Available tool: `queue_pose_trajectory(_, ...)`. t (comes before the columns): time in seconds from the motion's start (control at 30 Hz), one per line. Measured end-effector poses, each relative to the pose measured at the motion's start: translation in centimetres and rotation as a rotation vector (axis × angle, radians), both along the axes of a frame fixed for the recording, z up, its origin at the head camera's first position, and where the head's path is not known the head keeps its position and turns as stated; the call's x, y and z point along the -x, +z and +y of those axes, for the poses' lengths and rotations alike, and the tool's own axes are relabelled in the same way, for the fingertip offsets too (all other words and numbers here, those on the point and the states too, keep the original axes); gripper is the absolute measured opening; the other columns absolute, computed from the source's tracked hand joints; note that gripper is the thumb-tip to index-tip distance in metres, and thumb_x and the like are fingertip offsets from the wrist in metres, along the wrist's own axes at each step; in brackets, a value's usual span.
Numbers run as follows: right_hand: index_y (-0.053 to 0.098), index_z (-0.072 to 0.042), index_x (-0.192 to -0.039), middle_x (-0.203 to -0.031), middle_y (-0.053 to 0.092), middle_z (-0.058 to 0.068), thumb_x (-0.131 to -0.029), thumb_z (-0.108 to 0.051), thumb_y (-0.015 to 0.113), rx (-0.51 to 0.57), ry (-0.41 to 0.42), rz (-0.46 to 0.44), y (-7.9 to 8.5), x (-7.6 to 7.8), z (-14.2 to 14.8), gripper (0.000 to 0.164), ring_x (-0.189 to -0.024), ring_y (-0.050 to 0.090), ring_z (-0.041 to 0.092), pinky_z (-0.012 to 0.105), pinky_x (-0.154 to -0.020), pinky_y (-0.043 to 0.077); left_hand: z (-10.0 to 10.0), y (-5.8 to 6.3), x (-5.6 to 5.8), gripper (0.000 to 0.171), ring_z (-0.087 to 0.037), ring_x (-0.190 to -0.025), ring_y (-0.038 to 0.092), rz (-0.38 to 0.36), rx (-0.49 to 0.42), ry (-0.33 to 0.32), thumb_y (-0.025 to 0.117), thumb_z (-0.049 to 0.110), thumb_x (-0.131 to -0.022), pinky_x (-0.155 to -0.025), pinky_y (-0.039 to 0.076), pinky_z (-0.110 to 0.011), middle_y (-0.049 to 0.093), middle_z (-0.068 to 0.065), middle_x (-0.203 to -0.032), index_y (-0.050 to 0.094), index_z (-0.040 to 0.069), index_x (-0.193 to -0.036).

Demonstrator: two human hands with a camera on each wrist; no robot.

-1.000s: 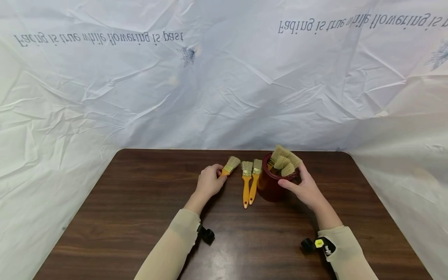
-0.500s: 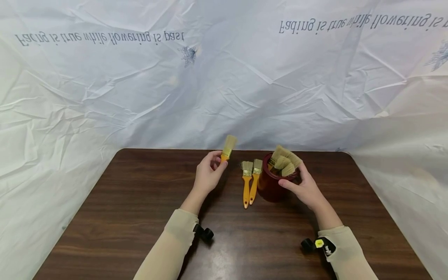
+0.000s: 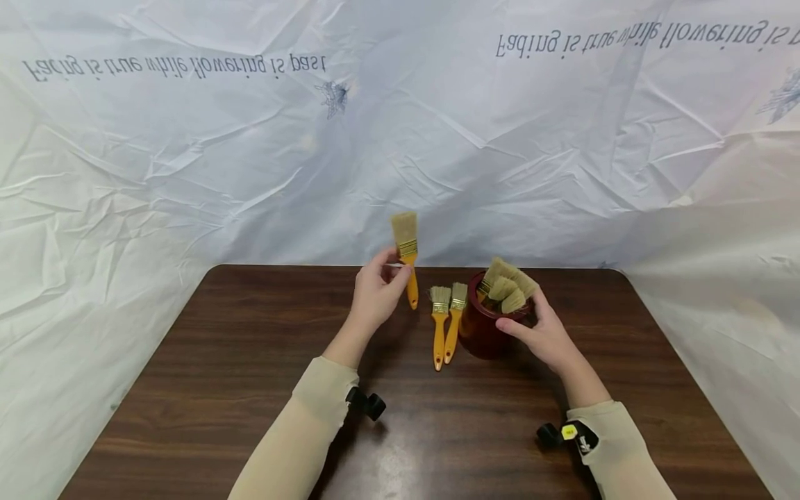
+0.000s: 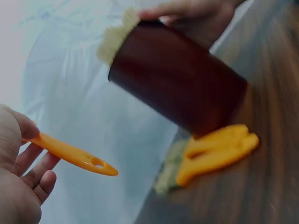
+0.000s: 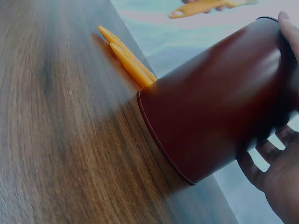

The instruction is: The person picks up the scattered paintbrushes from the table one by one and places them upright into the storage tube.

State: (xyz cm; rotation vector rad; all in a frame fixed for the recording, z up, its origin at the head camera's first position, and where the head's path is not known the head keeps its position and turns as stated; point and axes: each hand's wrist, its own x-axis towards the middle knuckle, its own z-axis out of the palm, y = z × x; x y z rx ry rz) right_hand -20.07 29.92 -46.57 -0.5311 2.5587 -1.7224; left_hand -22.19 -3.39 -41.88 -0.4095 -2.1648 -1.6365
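Note:
My left hand (image 3: 378, 292) pinches a paintbrush (image 3: 407, 243) near its metal band, bristles up and handle end hanging down, raised above the table. In the left wrist view the orange handle (image 4: 77, 155) shows, with its bristles out of frame. A dark red cylindrical pot (image 3: 484, 335) stands on the table, several paintbrushes (image 3: 503, 285) in it with bristles upward. Around the pot's upper right side my right hand (image 3: 550, 337) grips with thumb and fingers. Two more paintbrushes (image 3: 439, 330) lie side by side just left of the pot, bristles toward the far edge.
The dark wood-grain table (image 3: 250, 389) carries all of this. Behind it and at both sides hangs a wrinkled white sheet (image 3: 400, 139) with printed lettering, close against the table's far edge.
My left hand has lifted the paintbrush off the table, and the brush has turned from slanted to nearly upright. The right hand and pot have stayed put.

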Motion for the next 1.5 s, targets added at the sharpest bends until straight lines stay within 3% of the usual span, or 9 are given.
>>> queue_pose_trajectory(0.33, 0.018, -0.022, -0.175, -0.166, 0.039, 0.02, -0.105, -0.018, 0.075, -0.01, 0.006, 0.015, 0.2, 0.0, 0.0, 0.091, -0.149, 0.041, 0.042, 0.067, -0.115, 0.038, 4.8, 5.7, 0.4, 0.027, -0.026, -0.102, 0.074, 0.099, -0.067, -0.268, 0.069, 0.01, -0.109, -0.086, 0.059, -0.031, 0.075, -0.017, -0.12, 0.068, -0.001, -0.134)
queue_pose_trajectory(0.4, 0.019, -0.023, -0.175, -0.166, 0.039, 0.019, -0.105, -0.018, 0.075, -0.009, 0.009, 0.017, 0.2, 0.1, 0.0, 0.09, -0.149, 0.041, 0.041, 0.06, -0.116, 0.04, 5.7, 6.3, 0.4, 0.028, -0.024, -0.102, 0.074, 0.109, -0.05, -0.293, 0.069, 0.009, -0.109, -0.087, 0.059, -0.03, 0.076, -0.016, -0.119, 0.067, 0.0, -0.135)
queue_pose_trajectory(0.5, 0.02, -0.025, -0.175, -0.166, 0.041, 0.016, -0.106, -0.016, 0.075, -0.01, 0.015, 0.024, 0.2, 0.2, 0.0, 0.089, -0.148, 0.043, 0.036, 0.038, -0.113, 0.044, 6.9, 6.8, 0.4, 0.028, -0.022, -0.101, 0.074, 0.083, -0.007, -0.306, 0.069, 0.012, -0.11, -0.087, 0.06, -0.029, 0.076, -0.015, -0.119, 0.068, 0.002, -0.136)
queue_pose_trajectory(0.63, 0.021, -0.025, -0.175, -0.165, 0.042, 0.015, -0.106, -0.017, 0.075, -0.005, 0.018, 0.022, 0.2, 0.3, -0.1, 0.088, -0.146, 0.044, 0.032, 0.019, -0.104, 0.044, 7.9, 6.5, 0.6, 0.027, -0.017, -0.102, 0.074, 0.025, 0.092, -0.292, 0.066, 0.018, -0.112, -0.088, 0.06, -0.027, 0.077, -0.011, -0.122, 0.07, 0.006, -0.136)
queue_pose_trajectory(0.87, 0.019, -0.022, -0.175, -0.165, 0.04, 0.017, -0.106, -0.016, 0.074, 0.007, 0.028, 0.008, 0.2, 0.2, 0.0, 0.088, -0.147, 0.044, 0.035, 0.016, -0.101, 0.046, 8.4, 5.0, 0.8, 0.032, -0.013, -0.098, 0.07, -0.04, 0.334, -0.256, 0.064, 0.023, -0.113, -0.081, 0.058, -0.026, 0.075, -0.005, -0.124, 0.071, 0.008, -0.141)
queue_pose_trajectory(1.03, 0.016, -0.021, -0.176, -0.166, 0.038, 0.02, -0.107, -0.018, 0.073, -0.006, 0.025, 0.005, 0.2, 0.1, 0.1, 0.09, -0.148, 0.043, 0.039, 0.019, -0.101, 0.045, 8.3, 4.1, 0.6, 0.034, -0.019, -0.113, 0.069, -0.081, 0.534, -0.265, 0.068, 0.024, -0.111, -0.091, 0.057, -0.029, 0.071, -0.006, -0.13, 0.071, 0.008, -0.142)
queue_pose_trajectory(1.23, 0.014, -0.02, -0.176, -0.166, 0.038, 0.021, -0.107, -0.018, 0.073, -0.006, 0.023, 0.003, 0.1, 0.0, 0.1, 0.091, -0.148, 0.042, 0.041, 0.02, -0.103, 0.045, 8.0, 3.1, 0.4, 0.03, -0.014, -0.107, 0.065, -0.104, 0.477, -0.244, 0.071, 0.019, -0.107, -0.09, 0.055, -0.029, 0.066, 0.002, -0.119, 0.073, 0.015, -0.137)
queue_pose_trajectory(1.43, 0.015, -0.022, -0.176, -0.168, 0.036, 0.019, -0.106, -0.018, 0.074, -0.007, 0.011, 0.002, 0.1, 0.1, 0.1, 0.092, -0.151, 0.039, 0.04, 0.051, -0.113, 0.042, 7.6, 2.9, 0.3, 0.028, -0.013, -0.101, 0.062, -0.086, 0.423, -0.261, 0.068, 0.018, -0.108, -0.085, 0.054, -0.029, 0.066, 0.001, -0.116, 0.073, 0.014, -0.135)
queue_pose_trajectory(1.5, 0.015, -0.022, -0.176, -0.167, 0.037, 0.02, -0.106, -0.018, 0.074, -0.007, 0.012, 0.004, 0.2, 0.0, 0.0, 0.092, -0.151, 0.04, 0.04, 0.049, -0.113, 0.043, 7.4, 2.7, 0.3, 0.027, -0.013, -0.1, 0.063, -0.088, 0.407, -0.267, 0.067, 0.018, -0.109, -0.083, 0.054, -0.029, 0.066, 0.002, -0.116, 0.072, 0.015, -0.135)
